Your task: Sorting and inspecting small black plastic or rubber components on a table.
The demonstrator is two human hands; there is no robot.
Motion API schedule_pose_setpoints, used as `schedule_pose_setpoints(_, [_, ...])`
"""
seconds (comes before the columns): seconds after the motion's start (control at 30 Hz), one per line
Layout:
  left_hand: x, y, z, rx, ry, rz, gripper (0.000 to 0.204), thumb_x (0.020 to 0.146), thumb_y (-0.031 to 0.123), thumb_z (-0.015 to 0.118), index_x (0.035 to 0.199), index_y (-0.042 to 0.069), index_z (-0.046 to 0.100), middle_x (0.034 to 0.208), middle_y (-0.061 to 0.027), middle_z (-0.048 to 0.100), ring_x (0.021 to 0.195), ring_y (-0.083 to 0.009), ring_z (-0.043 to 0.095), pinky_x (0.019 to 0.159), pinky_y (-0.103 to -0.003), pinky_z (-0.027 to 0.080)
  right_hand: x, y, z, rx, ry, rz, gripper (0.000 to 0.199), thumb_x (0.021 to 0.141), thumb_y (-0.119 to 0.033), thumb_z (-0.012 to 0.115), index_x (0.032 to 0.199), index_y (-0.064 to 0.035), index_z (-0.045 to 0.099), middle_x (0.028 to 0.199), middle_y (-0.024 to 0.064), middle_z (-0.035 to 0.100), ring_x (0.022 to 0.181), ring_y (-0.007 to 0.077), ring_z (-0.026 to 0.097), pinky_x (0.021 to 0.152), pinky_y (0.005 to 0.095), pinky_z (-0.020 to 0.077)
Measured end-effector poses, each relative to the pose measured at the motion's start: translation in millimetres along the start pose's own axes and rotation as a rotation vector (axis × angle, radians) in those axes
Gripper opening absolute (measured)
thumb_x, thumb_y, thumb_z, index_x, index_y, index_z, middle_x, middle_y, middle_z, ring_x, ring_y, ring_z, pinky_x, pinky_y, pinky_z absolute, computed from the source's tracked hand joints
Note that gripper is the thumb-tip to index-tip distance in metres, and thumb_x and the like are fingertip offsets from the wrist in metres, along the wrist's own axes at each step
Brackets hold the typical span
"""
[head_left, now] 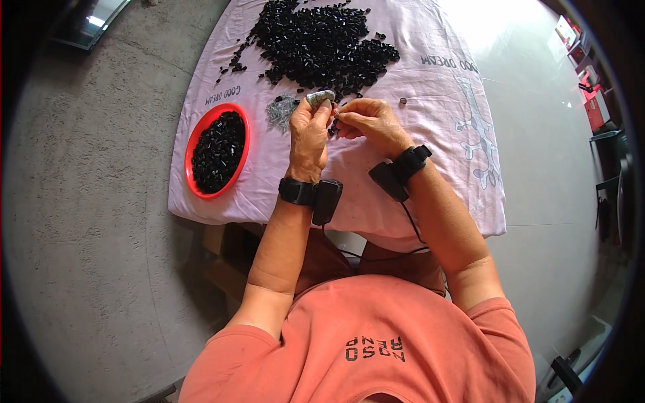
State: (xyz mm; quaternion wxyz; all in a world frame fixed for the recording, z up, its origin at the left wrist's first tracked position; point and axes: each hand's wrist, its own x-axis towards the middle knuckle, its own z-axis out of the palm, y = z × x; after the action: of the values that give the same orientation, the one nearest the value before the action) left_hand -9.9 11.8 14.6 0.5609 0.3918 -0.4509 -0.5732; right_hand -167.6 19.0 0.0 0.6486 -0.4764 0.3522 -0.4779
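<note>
My left hand [308, 141] is closed in a pinch over the pink cloth, with a grey wrapping [321, 98] around what looks like a fingertip. Close against it, my right hand [376, 122] is also pinched, thumb and fingers meeting near the left fingertips. Whatever sits between the fingers of either hand is too small and hidden to make out. Beside the left hand lies a little heap of thin silvery metal pieces [279, 113]. Just beyond both hands spreads a large pile of small black shiny pieces [316, 43].
A red oval bowl [246, 136] on the left holds many similar black pieces [218, 151]. One loose dark piece [403, 101] lies right of my right hand. The pink printed cloth [437, 148] covers the table. A black device with a cable is strapped to each wrist.
</note>
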Motion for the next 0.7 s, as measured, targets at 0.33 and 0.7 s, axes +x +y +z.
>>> schedule_pose_setpoints(0.33, [-6, -11, 6, -0.148, 0.018, -0.011, 0.012, 0.096, 0.003, 0.057, 0.105, 0.007, 0.062, 0.093, -0.0009, 0.064, 0.081, -0.0086, 0.058, 0.073, -0.024, 0.047, 0, 1, 5, 0.07, 0.033, -0.046, 0.016, 0.095, -0.013, 0.062, 0.098, 0.0024, 0.067, 0.086, 0.0105, 0.072, 0.073, 0.0135, 0.069, 0.069, 0.0261, 0.0574])
schedule_pose_setpoints(0.7, [-10, -10, 5, 0.148, 0.076, 0.125, 0.017, 0.095, 0.0, 0.056, 0.108, 0.002, 0.067, 0.093, 0.0006, 0.065, 0.079, -0.0068, 0.056, 0.073, -0.021, 0.046, 3, 4, 4, 0.016, 0.054, -0.046, 0.019, 0.095, -0.015, 0.063, 0.103, 0.0013, 0.067, 0.087, 0.0069, 0.07, 0.075, 0.0129, 0.069, 0.069, 0.0252, 0.057])
